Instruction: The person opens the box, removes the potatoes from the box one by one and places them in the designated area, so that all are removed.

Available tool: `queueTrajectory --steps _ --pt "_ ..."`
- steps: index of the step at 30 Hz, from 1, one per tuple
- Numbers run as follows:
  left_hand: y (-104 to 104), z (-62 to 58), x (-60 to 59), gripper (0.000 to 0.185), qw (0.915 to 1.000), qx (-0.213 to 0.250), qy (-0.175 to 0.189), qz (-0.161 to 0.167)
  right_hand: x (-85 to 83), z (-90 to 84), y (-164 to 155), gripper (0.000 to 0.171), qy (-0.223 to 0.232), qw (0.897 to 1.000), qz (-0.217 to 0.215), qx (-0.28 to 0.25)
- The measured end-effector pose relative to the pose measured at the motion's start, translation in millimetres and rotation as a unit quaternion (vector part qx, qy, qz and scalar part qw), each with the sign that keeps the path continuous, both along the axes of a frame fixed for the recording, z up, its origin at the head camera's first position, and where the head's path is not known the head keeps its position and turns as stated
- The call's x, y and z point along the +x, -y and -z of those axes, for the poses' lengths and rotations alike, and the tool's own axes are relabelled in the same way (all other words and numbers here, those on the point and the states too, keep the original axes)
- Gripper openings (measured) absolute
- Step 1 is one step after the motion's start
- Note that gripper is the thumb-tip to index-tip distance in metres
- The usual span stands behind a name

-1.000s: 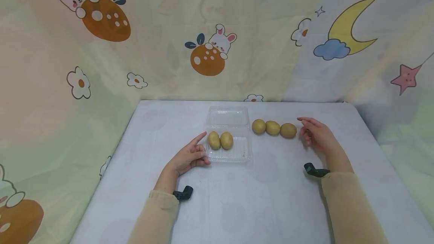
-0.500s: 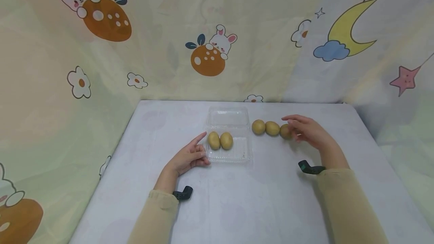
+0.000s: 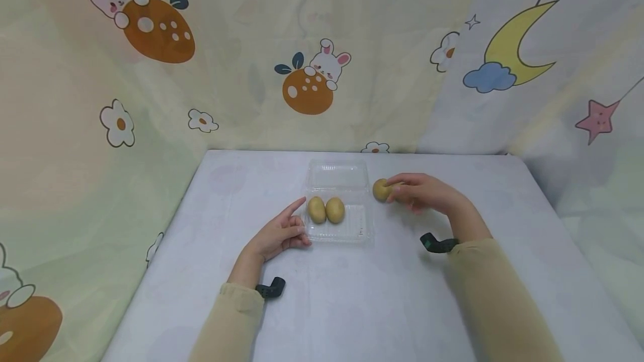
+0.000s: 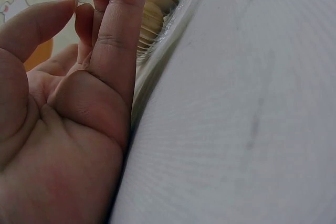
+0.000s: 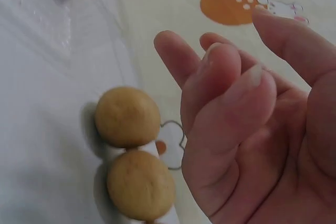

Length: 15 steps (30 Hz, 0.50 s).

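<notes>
A clear plastic clamshell box (image 3: 363, 227) lies open at the middle of the table with two potatoes (image 3: 317, 209) (image 3: 335, 210) inside. My left hand (image 3: 297, 225) rests on the table against the box's left edge, fingers straight. In the left wrist view the fingers (image 4: 118, 19) touch the box rim (image 4: 160, 38). My right hand (image 3: 402, 189) hovers over the potato row right of the box, and only the leftmost potato (image 3: 380, 189) shows. The right wrist view shows my right hand (image 5: 231, 77) loosely curled and holding nothing, beside two potatoes (image 5: 127, 116) (image 5: 140, 184).
The white table (image 3: 352, 306) is closed in by cartoon-printed cloth (image 3: 307, 82) at the back and on both sides. Black wrist mounts (image 3: 271, 287) (image 3: 436, 243) sit at both sleeves. The box lid (image 3: 336, 174) lies flat behind the tray.
My right hand has slid left along the potato row, from its right end to over the middle and right potatoes. My left hand and the box have not moved.
</notes>
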<state>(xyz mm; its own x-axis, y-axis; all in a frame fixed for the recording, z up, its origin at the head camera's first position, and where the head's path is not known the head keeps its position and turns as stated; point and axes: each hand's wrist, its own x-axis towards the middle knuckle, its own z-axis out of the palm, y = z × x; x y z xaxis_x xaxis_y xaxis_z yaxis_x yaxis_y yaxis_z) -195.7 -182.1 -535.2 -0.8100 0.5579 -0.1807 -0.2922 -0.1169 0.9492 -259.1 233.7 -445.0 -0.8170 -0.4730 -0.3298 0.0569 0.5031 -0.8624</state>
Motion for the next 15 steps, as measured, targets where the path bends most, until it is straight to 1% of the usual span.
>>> queueTrajectory --steps 4,8,12,15 --pt "0.2 0.1 0.2 0.078 1.0 0.007 0.0 0.002 -2.8 -1.9 18.5 0.034 0.001 1.0 -0.027 0.013" --pt "0.7 0.0 0.1 0.077 1.0 0.008 -0.001 0.004 -4.0 -5.3 35.2 0.031 0.012 0.999 -0.048 0.013" --pt "1.0 0.3 -0.3 0.077 1.0 0.004 -0.002 0.005 -6.2 -6.7 49.1 0.033 0.022 0.997 -0.067 0.018" --pt "0.8 0.9 -0.5 0.077 1.0 0.003 -0.005 0.006 -7.6 -7.0 57.8 0.038 0.037 0.996 -0.073 0.028"
